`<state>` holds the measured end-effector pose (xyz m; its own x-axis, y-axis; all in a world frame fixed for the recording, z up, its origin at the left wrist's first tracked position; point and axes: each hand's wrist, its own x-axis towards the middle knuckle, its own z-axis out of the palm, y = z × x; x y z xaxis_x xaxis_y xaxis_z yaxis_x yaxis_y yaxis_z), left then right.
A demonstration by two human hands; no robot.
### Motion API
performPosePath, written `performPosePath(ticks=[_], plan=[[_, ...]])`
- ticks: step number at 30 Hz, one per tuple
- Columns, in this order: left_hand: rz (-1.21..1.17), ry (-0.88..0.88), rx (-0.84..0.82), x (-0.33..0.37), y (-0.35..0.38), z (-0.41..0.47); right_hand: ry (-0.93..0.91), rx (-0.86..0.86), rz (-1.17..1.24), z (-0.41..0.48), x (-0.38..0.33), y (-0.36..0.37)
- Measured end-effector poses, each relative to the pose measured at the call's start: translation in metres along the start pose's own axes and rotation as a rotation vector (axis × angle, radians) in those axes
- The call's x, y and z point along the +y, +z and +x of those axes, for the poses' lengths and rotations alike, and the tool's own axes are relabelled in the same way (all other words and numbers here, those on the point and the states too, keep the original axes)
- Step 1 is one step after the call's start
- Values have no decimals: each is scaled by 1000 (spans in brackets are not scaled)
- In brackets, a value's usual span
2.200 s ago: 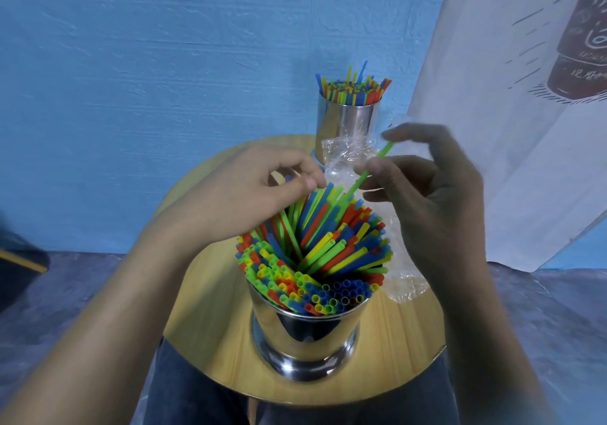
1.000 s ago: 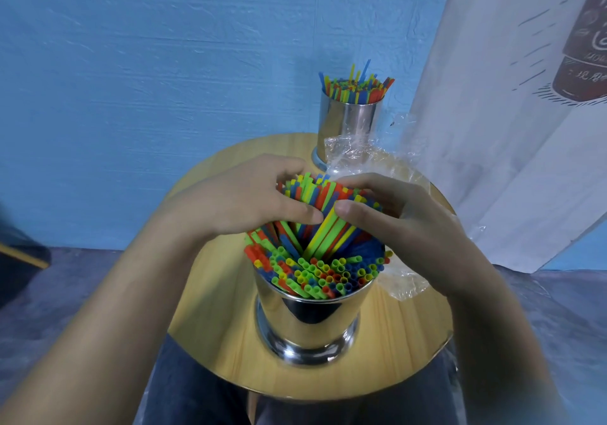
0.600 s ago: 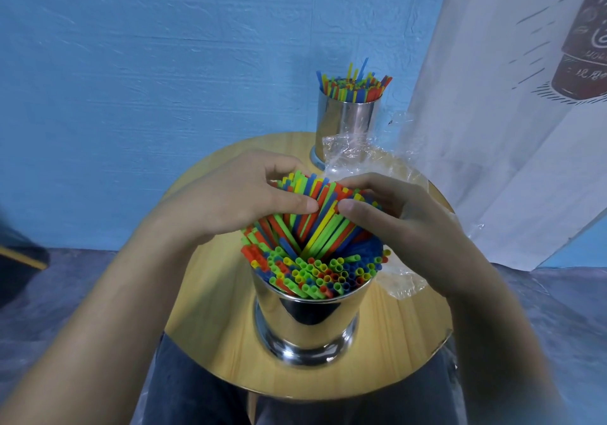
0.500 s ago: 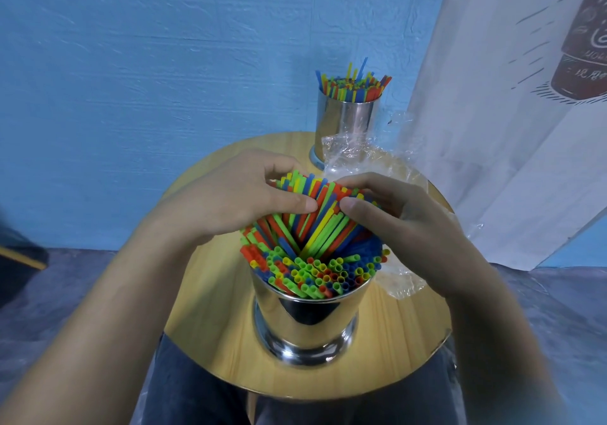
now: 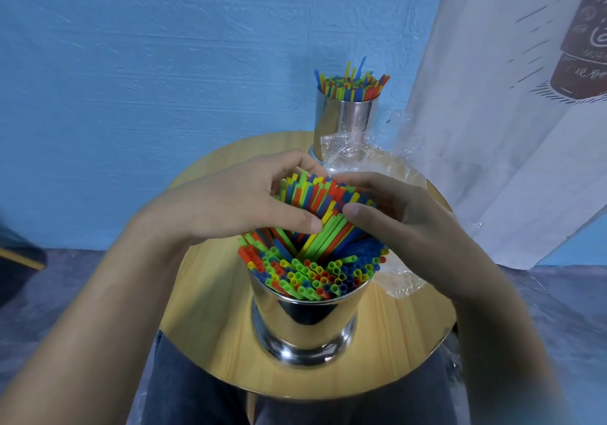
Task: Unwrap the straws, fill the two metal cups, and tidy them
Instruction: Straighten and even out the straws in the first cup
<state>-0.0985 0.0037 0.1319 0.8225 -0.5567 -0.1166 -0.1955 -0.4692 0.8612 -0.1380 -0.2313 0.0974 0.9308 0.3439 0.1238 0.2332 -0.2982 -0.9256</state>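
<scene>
A round wooden table (image 5: 210, 336) carries a shiny metal cup (image 5: 305, 323) near its front edge, packed with coloured straws (image 5: 315, 273). Well behind that cup, at the table's far edge, stands a second metal cup (image 5: 345, 119), also full of straws. Crumpled clear plastic wrap (image 5: 361, 158) lies on the wood to the right of and behind the near cup, its far end in front of the second cup's foot.

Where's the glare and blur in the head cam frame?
Head view: glare and dark mirror reflections on the near metal cup, bright sheen on the plastic wrap; straws at centre are sharp; lower corners go soft and stretched, as a wide lens would do; light is flat, no hard shadows.
</scene>
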Motion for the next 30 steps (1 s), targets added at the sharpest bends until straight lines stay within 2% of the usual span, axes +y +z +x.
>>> performPosePath(ticks=[6, 11, 14, 30], plan=[[118, -6, 14, 6, 4, 8, 25, -3, 52, -2, 9, -5], [138, -16, -37, 7, 8, 10, 7, 6, 83, -3, 10, -5], [171, 2, 25, 5, 6, 11, -3, 6, 75, -1, 10, -5], [128, 24, 69, -3, -3, 9, -11, 64, 89, 1, 8, -3]])
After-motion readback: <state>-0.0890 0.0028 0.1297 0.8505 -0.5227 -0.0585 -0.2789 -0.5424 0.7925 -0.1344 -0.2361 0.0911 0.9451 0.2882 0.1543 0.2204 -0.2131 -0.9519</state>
